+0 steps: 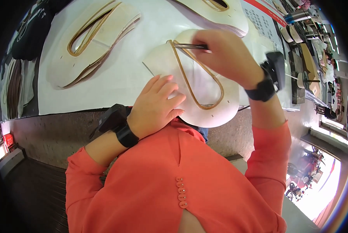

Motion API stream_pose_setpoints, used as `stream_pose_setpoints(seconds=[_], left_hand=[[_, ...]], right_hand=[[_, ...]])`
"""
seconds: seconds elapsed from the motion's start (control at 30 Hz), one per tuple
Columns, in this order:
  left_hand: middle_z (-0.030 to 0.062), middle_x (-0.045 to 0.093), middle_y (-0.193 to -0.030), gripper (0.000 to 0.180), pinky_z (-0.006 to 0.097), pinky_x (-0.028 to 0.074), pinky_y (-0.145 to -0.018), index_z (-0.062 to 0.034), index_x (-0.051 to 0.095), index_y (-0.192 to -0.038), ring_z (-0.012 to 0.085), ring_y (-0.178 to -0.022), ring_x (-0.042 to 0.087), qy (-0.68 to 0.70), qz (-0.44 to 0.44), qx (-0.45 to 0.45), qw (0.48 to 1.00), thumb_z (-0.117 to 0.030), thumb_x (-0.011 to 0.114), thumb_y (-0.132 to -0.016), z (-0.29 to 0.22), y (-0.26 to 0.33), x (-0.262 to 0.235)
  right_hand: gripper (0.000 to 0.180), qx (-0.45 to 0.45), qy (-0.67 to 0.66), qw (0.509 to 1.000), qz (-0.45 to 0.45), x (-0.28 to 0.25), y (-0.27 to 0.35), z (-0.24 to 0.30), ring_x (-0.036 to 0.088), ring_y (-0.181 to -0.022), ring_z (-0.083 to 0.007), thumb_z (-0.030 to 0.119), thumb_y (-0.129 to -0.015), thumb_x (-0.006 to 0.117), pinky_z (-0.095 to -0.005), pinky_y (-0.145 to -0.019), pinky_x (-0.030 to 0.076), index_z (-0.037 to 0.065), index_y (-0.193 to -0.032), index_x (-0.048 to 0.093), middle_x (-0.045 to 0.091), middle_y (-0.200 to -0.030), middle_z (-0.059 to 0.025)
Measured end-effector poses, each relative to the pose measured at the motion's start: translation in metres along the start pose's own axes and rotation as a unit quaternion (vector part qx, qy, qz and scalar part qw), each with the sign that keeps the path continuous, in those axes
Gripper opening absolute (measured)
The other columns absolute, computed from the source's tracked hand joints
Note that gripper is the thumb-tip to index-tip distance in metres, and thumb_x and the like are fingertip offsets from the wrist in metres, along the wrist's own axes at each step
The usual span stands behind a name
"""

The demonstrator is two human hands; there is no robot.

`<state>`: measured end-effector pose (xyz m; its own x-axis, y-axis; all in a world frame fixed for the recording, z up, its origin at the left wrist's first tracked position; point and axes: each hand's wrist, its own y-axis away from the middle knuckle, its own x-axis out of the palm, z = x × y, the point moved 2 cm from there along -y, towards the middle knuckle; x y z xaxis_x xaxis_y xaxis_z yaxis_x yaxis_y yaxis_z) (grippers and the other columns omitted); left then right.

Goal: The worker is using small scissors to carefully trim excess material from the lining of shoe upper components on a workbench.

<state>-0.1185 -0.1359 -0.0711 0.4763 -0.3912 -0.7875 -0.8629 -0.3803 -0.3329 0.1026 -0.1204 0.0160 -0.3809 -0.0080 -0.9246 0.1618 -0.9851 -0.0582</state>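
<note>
A cream, rounded flat piece (224,110), looking like a shoe upper, lies at the table's near edge and overhangs it. A tan U-shaped trim (189,87) borders its long opening. My left hand (158,101) rests palm down on its left side, fingers spread and holding nothing. Above the opening's far end, my right hand (216,52) is closed round a slim metal tool (185,45) with two narrow prongs pointing left at the trim. Whether this is tweezers or small scissors I cannot tell. The right fingers are partly blurred.
Stacked cream pieces with tan-trimmed openings lie at the table's far left (115,39) and far middle (220,15). Dark and pale material (14,85) hangs by the left edge. Rolls of tape (292,34) and a cluttered rack stand to the right.
</note>
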Motion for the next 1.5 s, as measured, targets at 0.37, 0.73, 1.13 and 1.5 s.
stream_pose_setpoints(seconds=[0.37,0.73,1.13,1.5], left_hand=[[0.0102,0.064,-0.115,0.034,0.046,0.05,-0.098,-0.0089,0.07,-0.11,0.0331,-0.114,0.061,0.033,-0.09,-0.021,0.995,-0.01,0.08,-0.078,0.026,-0.001,-0.01],[0.0028,0.068,-0.094,0.016,0.04,0.051,-0.083,-0.0071,0.073,-0.088,0.0263,-0.094,0.065,-0.063,-0.22,-0.098,0.969,-0.008,0.081,-0.073,0.037,-0.017,-0.024],[0.0095,0.063,-0.124,0.035,0.045,0.047,-0.097,-0.0076,0.07,-0.116,0.035,-0.117,0.057,-0.095,-0.126,-0.131,0.979,-0.014,0.078,-0.082,0.04,0.002,-0.026],[0.0121,0.057,-0.136,0.045,0.05,0.042,-0.106,-0.009,0.067,-0.127,0.0402,-0.129,0.049,-0.125,-0.059,-0.133,0.981,-0.024,0.075,-0.086,0.032,0.012,-0.023]], right_hand=[[0.02,0.081,-0.302,0.944,0.101,0.017,-0.037,0.012,0.051,-0.065,-0.0045,0.023,-0.09,0.07,-0.0228,-0.06,0.041,0.003,-0.088,0.067,0.063,-0.075,0.0038],[0.023,0.1,-0.37,0.897,0.222,0.04,-0.018,0.002,0.059,-0.074,-0.0083,0.025,-0.084,0.074,-0.0247,-0.069,0.046,0.003,-0.091,0.071,0.067,-0.08,-0.0016],[0.029,0.256,-0.35,0.897,0.083,0.029,-0.009,-0.062,0.054,-0.071,-0.0066,0.033,-0.09,0.072,-0.0246,-0.06,0.046,0.005,-0.099,0.07,0.062,-0.084,0.0036],[0.03,0.073,-0.196,0.978,0.028,0.031,-0.026,-0.049,0.052,-0.065,-0.0103,0.029,-0.087,0.069,-0.0289,-0.06,0.043,-0.001,-0.095,0.07,0.058,-0.071,-0.0026]])
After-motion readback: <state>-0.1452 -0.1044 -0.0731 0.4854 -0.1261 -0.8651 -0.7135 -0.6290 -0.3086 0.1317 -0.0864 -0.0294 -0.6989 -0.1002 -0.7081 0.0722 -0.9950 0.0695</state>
